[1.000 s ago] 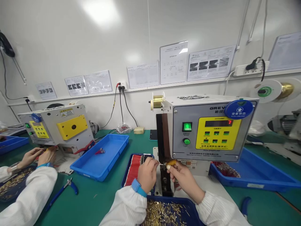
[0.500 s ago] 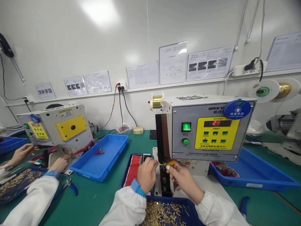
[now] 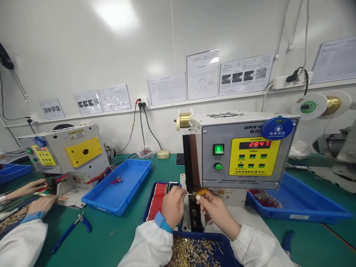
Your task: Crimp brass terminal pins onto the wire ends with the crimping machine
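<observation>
My left hand [image 3: 174,207], with a blue wristband, pinches a thin wire [image 3: 185,191] at the crimping head of a grey GREV bench machine [image 3: 239,150]. My right hand [image 3: 218,213] holds a small gold-yellow bundle [image 3: 201,191] close to the wire's tip. Both hands sit just below the machine's yellow control panel [image 3: 254,156], which reads 2847. Below them lies a dark blue tray of loose brass pins [image 3: 194,249]. Just left of my left hand is a tray packed with red wires [image 3: 157,202].
A co-worker's hands [image 3: 27,196] work at the left, by a second machine [image 3: 63,155] and a tray of brass pins [image 3: 11,218]. Blue-handled pliers [image 3: 72,230] lie on the green bench. Blue trays stand at the middle [image 3: 116,185] and right [image 3: 294,204].
My hands have barely moved. The co-worker's hands have shifted left, and the panel now shows a full four-digit reading. The whole view has drifted slightly.
</observation>
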